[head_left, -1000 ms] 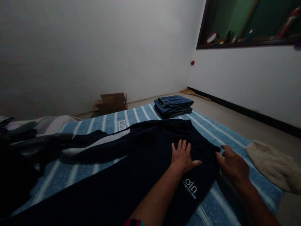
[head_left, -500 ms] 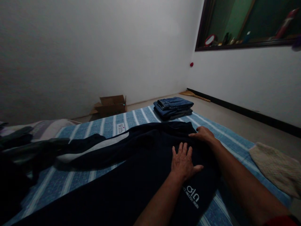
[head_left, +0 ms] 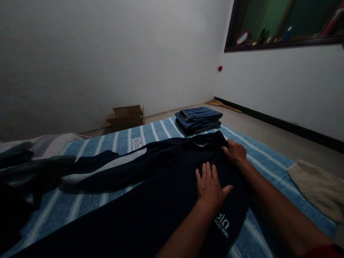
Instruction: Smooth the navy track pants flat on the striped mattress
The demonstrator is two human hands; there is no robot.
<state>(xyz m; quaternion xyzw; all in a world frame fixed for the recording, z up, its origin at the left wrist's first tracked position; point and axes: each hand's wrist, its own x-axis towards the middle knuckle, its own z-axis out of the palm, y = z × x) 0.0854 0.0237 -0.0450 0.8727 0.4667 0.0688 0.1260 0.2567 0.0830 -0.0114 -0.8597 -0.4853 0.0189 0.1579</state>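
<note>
Dark navy trousers [head_left: 150,208] lie spread over a blue striped bed cover [head_left: 158,129], with a white side stripe on the far leg and white lettering near my left wrist. My left hand [head_left: 211,188] rests flat on the cloth, fingers extended and thumb out to the side. At the right-hand end, my right hand [head_left: 236,153] pinches the waist edge between thumb and fingers. A small pale patch shows at the waist just beyond my hands.
Folded jeans [head_left: 199,120] form a stack at the bed's far edge. Dark clothes [head_left: 29,172] are heaped at the left. A beige cloth [head_left: 317,188] lies at the right edge. An open cardboard box [head_left: 126,118] stands by the wall, and a broom [head_left: 223,105] lies on the floor.
My right hand has closed on the waist edge, which is pulled slightly outward and shows a pale patch. My left hand stays spread on the cloth. The view has shifted slightly.
</note>
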